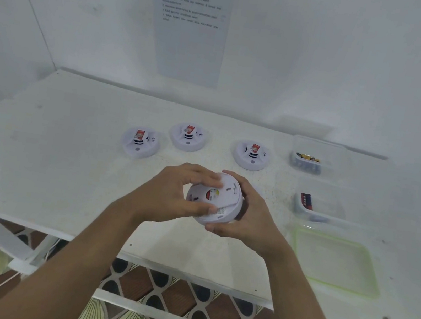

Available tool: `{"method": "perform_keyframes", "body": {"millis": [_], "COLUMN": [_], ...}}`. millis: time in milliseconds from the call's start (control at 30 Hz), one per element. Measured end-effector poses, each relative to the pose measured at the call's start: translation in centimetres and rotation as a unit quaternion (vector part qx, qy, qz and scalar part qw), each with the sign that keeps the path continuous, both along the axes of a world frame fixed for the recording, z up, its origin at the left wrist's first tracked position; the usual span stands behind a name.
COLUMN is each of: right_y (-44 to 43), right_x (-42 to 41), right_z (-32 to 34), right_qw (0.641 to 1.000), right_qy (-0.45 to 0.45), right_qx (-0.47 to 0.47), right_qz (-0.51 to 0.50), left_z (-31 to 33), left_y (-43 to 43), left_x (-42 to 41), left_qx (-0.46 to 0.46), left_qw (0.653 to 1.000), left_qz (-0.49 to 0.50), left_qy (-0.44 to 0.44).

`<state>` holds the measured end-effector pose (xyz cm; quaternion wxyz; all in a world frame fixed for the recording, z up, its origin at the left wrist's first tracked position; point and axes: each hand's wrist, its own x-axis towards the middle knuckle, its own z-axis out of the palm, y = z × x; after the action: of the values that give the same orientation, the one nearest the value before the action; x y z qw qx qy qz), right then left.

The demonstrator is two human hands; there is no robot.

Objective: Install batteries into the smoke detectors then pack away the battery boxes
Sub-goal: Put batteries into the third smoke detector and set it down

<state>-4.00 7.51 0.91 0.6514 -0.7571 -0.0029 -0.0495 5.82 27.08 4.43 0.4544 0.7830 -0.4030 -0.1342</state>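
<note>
The left grip (173, 195) comes in over the back of the held smoke detector (226, 189), fingers curled across its upper edge and thumb pressed on its lower face. The detector sits between both grips, lifted off the tabletop (65, 164) and tilted so its flat back, with a keyhole slot and a red and yellow label, faces up toward the camera. The right grip (249, 218) cups the rim from the right and beneath, fingers wrapped round the far side and thumb under the near edge.

Judging by its look, this is a light, stiff plastic shell, smooth enough to slide in a loose hold. The round rim is the safest place to take it. One grip steadies the body while the other turns or lifts the back plate, probably to reach the battery bay. Thin tabs and the battery contacts are likely the fragile parts, so twisting should be gentle.

Beyond the grips stand three more detectors, face up: the left detector (140, 141), the middle detector (188, 136) and the right detector (252, 155). Right of the grips are the far battery box (313, 148) and the near battery box (332, 220), both clear and open. The green-rimmed lid (336, 262) lies nearer the tabletop's front edge.
</note>
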Motion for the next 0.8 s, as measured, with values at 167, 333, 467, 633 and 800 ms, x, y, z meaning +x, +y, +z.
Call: {"method": "perform_keyframes", "body": {"millis": [167,333,467,633,800], "right_y": [0.1,-0.1,-0.4,-0.8,-1.1], "right_x": [0.2,0.3,0.5,0.6,1.1], "right_z": [-0.2,-0.4,-0.2,-0.4,-0.2], "right_qw": [1.000,1.000,0.999,0.998,0.994], "right_qy": [0.002,0.010,0.019,0.028,0.041], "right_qx": [-0.006,-0.007,0.005,0.020,0.079], "right_qz": [0.007,0.025,0.042,0.048,0.068], "left_z": [-0.5,-1.5,-2.4,-3.0,-4.4], "left_y": [0.3,0.5,0.6,0.5,0.6], "left_x": [0.0,-0.2,0.0,-0.2,-1.0], "left_qx": [0.037,0.064,0.058,0.047,-0.026], "left_qw": [0.999,0.994,0.994,0.993,0.992], "left_qz": [-0.021,-0.057,-0.068,-0.062,-0.020], "left_qy": [-0.020,-0.067,-0.069,-0.089,-0.122]}}
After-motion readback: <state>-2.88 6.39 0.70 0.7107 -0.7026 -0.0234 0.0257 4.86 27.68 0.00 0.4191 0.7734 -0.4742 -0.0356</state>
